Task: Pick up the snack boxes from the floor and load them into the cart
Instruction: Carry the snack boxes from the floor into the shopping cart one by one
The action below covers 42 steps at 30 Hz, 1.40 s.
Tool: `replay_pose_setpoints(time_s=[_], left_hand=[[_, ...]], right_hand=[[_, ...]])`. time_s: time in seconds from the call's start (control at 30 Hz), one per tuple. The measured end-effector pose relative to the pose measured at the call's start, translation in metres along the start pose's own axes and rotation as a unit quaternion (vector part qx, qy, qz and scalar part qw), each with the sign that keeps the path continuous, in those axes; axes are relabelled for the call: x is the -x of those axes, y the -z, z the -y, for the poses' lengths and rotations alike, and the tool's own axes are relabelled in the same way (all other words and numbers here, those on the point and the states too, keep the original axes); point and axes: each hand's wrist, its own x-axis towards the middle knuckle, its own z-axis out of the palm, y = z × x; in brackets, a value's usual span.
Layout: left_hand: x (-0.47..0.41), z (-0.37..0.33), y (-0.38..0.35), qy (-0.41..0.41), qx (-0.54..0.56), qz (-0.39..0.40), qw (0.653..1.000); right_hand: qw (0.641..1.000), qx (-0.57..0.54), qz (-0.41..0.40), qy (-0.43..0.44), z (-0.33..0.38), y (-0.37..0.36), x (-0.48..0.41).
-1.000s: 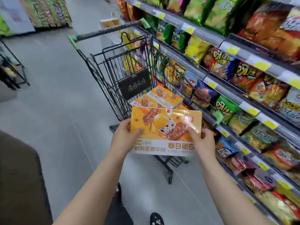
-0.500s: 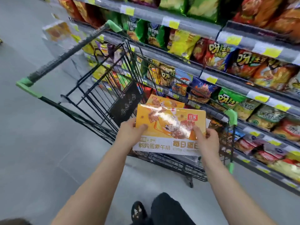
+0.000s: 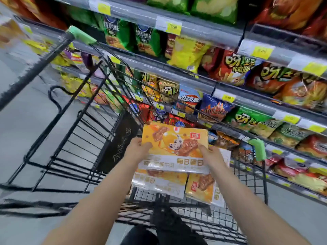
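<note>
- One view only, worn on the person's head, so no second view shares the scene.
- It looks forward and steeply down, over both forearms into the wire cart (image 3: 261, 175).
- Close in: the cart basket fills the middle of the frame, its handle bar (image 3: 35, 71) running off upper left.
- Wide-angle, tilted; the snack shelves (image 3: 203, 30) slant across the right and top.

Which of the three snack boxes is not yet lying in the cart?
The top box, held at its sides by the left hand and right hand; the other two lie flat in the cart below.
</note>
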Motion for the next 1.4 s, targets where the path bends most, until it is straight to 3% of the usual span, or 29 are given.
replay_pose_setpoints(time_s=[0.27, 0.4, 0.6, 0.73, 0.87, 1.13, 1.4], left_hand=[[-0.090, -0.024, -0.007, 0.050, -0.007, 0.053, 0.997], [-0.101, -0.039, -0.006, 0.002, -0.021, 0.119, 0.993], [-0.062, -0.074, -0.009, -0.088, -0.077, 0.201, 0.973], [-0.016, -0.108, -0.018, -0.133, -0.059, 0.251, 0.957], [0.050, -0.138, -0.046, -0.203, -0.029, 0.332, 0.921], [0.179, -0.135, -0.118, -0.292, -0.080, 0.472, 0.828], [0.344, -0.067, -0.226, -0.305, -0.106, 0.589, 0.741]], right_hand=[[0.997, 0.066, 0.028, -0.030, 0.034, -0.034, -0.048], [0.995, 0.095, 0.015, -0.030, 0.038, -0.040, -0.048], [0.998, -0.027, -0.058, -0.021, 0.041, -0.033, -0.008], [0.984, -0.122, -0.130, 0.014, 0.036, -0.013, 0.034], [0.956, -0.191, -0.216, 0.042, 0.018, 0.018, 0.088], [0.889, -0.271, -0.358, 0.087, -0.051, 0.099, 0.202], [0.837, -0.228, -0.494, 0.062, -0.188, 0.186, 0.331]])
